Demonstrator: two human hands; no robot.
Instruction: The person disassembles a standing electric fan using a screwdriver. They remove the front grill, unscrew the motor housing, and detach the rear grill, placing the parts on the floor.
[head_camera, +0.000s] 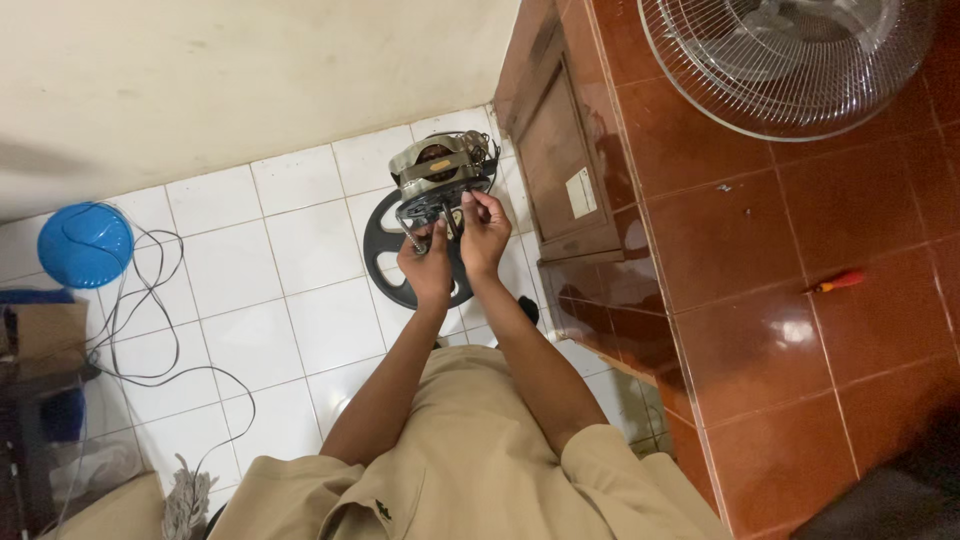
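An electric motor (437, 168) with a grey metal frame and visible copper windings is held up over the white tiled floor (255, 330). My left hand (428, 262) grips the lower left side of its frame, by a long bolt. My right hand (486, 232) pinches the frame's front edge with its fingertips. A black round pulley wheel (383, 250) shows below and behind both hands.
A wire fan guard (790, 60) lies on the raised red tiled ledge (780, 330), with a red-handled screwdriver (838, 282) further down it. A wooden panel (560, 150) lies along the ledge's edge. A blue round lid (85, 244) and a looping cable (150, 330) are at left.
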